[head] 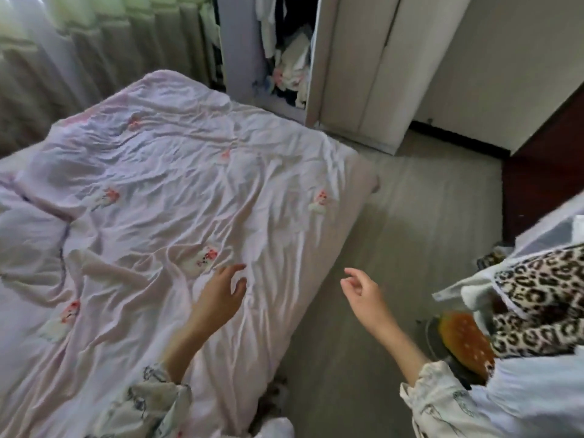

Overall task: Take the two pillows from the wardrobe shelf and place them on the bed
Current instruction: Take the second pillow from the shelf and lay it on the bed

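Note:
The bed (164,191) fills the left and middle of the view, covered by a wrinkled pale pink sheet with small pink-and-white prints. My left hand (221,292) hovers just over its near right part, fingers spread, holding nothing. My right hand (363,292) hangs over the floor beside the bed, fingers loosely curled and empty. The wardrobe (316,74) stands at the back with one door open, its shelves stuffed with white and dark clothes (290,67). I cannot make out a pillow on the shelves. A bulge at the far left of the bed (28,229) may be a pillow.
Grey floor (395,232) runs between the bed and the right side. A pile of leopard-print and white cloth (537,298) with an orange spotted item (464,336) sits at the right. Curtains (94,49) hang behind the bed. A dark wooden panel (546,159) stands at the far right.

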`<act>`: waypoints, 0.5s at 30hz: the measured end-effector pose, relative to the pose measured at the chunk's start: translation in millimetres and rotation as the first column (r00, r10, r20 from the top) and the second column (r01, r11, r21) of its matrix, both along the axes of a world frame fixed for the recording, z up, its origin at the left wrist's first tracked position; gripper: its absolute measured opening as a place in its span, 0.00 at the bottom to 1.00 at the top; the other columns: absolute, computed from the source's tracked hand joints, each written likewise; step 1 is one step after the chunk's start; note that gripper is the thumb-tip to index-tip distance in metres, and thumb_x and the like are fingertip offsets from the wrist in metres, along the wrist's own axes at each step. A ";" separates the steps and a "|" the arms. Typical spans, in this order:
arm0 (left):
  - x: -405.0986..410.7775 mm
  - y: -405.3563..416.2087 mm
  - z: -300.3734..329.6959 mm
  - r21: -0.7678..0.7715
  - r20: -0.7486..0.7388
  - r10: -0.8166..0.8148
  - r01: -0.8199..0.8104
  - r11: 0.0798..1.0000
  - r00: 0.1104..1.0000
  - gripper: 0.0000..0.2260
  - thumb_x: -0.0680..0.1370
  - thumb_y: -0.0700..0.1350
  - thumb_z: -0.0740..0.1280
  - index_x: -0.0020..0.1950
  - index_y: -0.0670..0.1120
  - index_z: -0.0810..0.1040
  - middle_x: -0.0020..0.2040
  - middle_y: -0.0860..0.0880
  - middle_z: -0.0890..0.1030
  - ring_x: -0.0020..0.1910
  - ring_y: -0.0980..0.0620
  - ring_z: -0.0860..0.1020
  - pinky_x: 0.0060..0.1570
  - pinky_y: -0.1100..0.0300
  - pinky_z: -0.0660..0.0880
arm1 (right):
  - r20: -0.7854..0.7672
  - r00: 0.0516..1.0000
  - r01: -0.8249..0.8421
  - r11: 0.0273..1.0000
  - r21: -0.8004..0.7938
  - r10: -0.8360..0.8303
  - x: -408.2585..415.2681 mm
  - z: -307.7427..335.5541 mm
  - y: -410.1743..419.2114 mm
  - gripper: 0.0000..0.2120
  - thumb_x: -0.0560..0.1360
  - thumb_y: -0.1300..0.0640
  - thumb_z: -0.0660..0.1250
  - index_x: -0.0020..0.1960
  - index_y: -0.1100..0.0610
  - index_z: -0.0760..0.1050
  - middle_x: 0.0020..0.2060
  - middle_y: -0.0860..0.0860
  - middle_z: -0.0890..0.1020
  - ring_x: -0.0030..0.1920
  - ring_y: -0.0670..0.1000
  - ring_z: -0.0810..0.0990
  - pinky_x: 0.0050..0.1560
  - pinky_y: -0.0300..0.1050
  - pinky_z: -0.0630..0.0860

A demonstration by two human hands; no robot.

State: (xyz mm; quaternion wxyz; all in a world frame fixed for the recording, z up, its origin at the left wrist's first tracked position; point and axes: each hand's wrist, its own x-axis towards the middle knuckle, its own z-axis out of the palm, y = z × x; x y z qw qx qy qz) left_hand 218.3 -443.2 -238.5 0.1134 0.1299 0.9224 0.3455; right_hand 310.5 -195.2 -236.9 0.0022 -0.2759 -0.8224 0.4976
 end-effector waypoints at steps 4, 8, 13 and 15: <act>-59.2 87.0 12.6 0.005 -0.069 -0.106 0.106 0.994 0.992 0.16 0.79 0.45 0.60 0.67 0.45 0.71 0.64 0.44 0.74 0.61 0.45 0.73 0.54 0.61 0.64 | -0.041 0.993 0.111 0.993 -0.026 -0.112 -35.8 5.1 72.7 0.16 0.78 0.60 0.61 0.64 0.62 0.70 0.49 0.52 0.75 0.49 0.50 0.76 0.50 0.39 0.69; -120.8 172.8 12.6 0.051 -0.075 -0.174 0.179 0.983 0.982 0.16 0.79 0.44 0.60 0.66 0.44 0.71 0.64 0.43 0.75 0.61 0.45 0.74 0.58 0.59 0.66 | -0.097 0.981 0.166 0.986 -0.009 -0.166 -97.0 12.0 145.9 0.16 0.78 0.61 0.61 0.64 0.62 0.70 0.51 0.55 0.76 0.48 0.49 0.75 0.48 0.37 0.69; -195.6 273.8 22.5 0.131 -0.069 -0.187 0.195 0.972 0.980 0.14 0.79 0.43 0.61 0.64 0.45 0.73 0.60 0.45 0.77 0.59 0.46 0.75 0.53 0.62 0.66 | -0.144 0.969 0.203 0.979 -0.006 -0.202 -165.8 31.2 228.6 0.15 0.78 0.60 0.61 0.64 0.61 0.71 0.50 0.53 0.76 0.47 0.49 0.75 0.38 0.26 0.69; -222.1 317.1 28.8 0.143 -0.067 -0.216 0.224 0.964 0.974 0.14 0.78 0.42 0.61 0.64 0.45 0.73 0.59 0.45 0.78 0.58 0.46 0.76 0.54 0.61 0.67 | -0.157 0.964 0.218 0.976 -0.007 -0.216 -187.5 37.3 263.2 0.15 0.78 0.60 0.61 0.64 0.61 0.71 0.49 0.52 0.76 0.47 0.49 0.75 0.38 0.23 0.68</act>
